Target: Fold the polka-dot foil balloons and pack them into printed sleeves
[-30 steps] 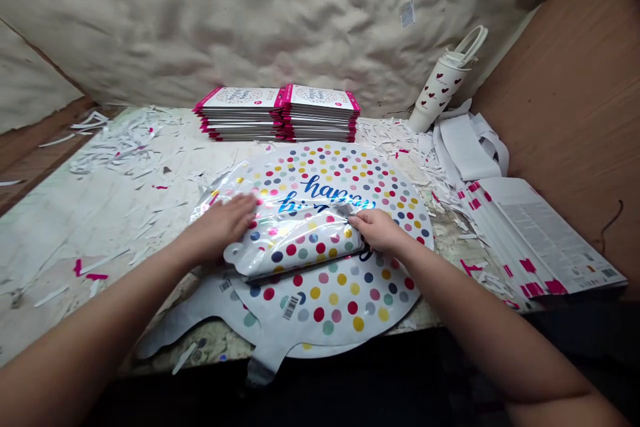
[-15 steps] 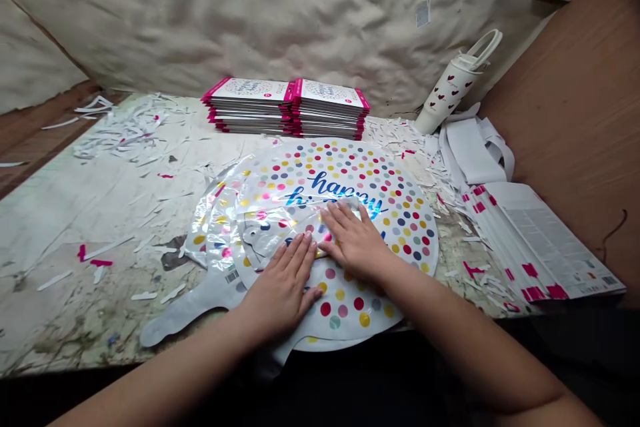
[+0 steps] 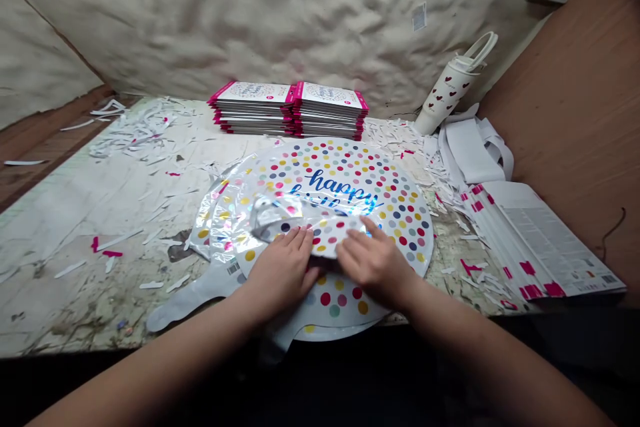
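Flat white foil balloons (image 3: 400, 213) with coloured dots and blue "happy birthday" lettering lie stacked at the table's front edge. On top of them is a folded foil balloon (image 3: 327, 232), narrow and dotted, its near edge raised a little. My left hand (image 3: 283, 267) is closed on its left part, fingertips over the near edge and thumb beneath. Curled fingers of my right hand (image 3: 377, 267) grip its right end. A grey balloon tail (image 3: 195, 301) sticks out to the left, and another hangs over the front edge.
Two stacks of pink-and-white packets (image 3: 255, 110) stand at the back. Paper scraps (image 3: 135, 130) litter both sides. At the right are a tilted heart-patterned tumbler (image 3: 447, 93), a white paper strip roll (image 3: 475, 147) and a stack of printed card sleeves (image 3: 543, 233).
My hands lay flat on the folded balloon. Now the fingers have curled round it, its near edge is lifted, and the folded piece is narrower.
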The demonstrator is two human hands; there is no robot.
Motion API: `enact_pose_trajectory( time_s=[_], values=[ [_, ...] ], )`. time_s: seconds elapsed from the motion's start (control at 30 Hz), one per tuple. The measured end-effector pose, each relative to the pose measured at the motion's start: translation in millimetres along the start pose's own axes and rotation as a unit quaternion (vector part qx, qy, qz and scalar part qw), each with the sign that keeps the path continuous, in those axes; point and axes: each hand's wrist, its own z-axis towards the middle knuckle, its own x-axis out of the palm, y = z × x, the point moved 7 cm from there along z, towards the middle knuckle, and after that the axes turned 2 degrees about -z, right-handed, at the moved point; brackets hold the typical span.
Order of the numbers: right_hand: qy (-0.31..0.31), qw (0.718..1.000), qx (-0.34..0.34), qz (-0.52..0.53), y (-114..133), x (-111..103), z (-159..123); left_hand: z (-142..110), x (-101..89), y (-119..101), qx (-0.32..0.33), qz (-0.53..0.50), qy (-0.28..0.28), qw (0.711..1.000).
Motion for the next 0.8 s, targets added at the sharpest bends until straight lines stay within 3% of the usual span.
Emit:
enact_pose_trajectory(
  time_s=[0.07,0.1,0.2,0.23,0.3,0.37,0.43,0.47,0.53,0.6,0.63,0.7,0.73,0.8],
  values=[
    [-0.079,0.996,0.000,0.051,4,-15,-13,1,-1.7,4,-0.009,-0.009,-0.021,1.000],
    [-0.099,0.991,0.044,0.078,-3,-17,-22,0,-1.0,4,0.004,-0.029,-0.034,0.999],
    [-0.065,0.957,0.245,0.142,-42,0,-55,-6,4.0,0,0.104,-0.114,-0.062,0.986],
    [-0.044,0.949,0.269,0.158,-49,8,-63,-8,6.6,-4,0.146,-0.132,-0.056,0.979],
    [-0.014,0.963,0.206,0.176,-45,17,-64,-10,12.7,-13,0.211,-0.135,-0.023,0.968],
    [0.008,0.982,0.054,0.183,-25,19,-57,-11,18.1,-20,0.254,-0.119,0.020,0.960],
    [0.033,0.978,-0.055,0.199,-9,18,-54,-14,19.3,-23,0.276,-0.106,0.029,0.955],
    [0.045,0.973,-0.069,0.218,-6,18,-53,-17,17.6,-23,0.281,-0.106,0.015,0.954],
    [0.064,0.959,-0.024,0.275,-12,20,-50,-22,10.2,-19,0.275,-0.122,-0.038,0.953],
    [0.090,0.930,0.079,0.348,-27,26,-49,-23,0.4,-11,0.230,-0.178,-0.081,0.953],
    [0.106,0.905,0.138,0.388,-35,32,-49,-19,-2.6,-5,0.183,-0.219,-0.076,0.955],
    [0.140,0.831,0.273,0.464,-51,47,-51,-5,-0.9,13,0.024,-0.321,-0.014,0.947],
    [0.157,0.789,0.342,0.486,-59,55,-53,2,4.1,22,-0.076,-0.377,0.035,0.922],
    [0.180,0.719,0.458,0.491,-70,68,-58,11,14.2,31,-0.235,-0.464,0.123,0.845]
  ],
)
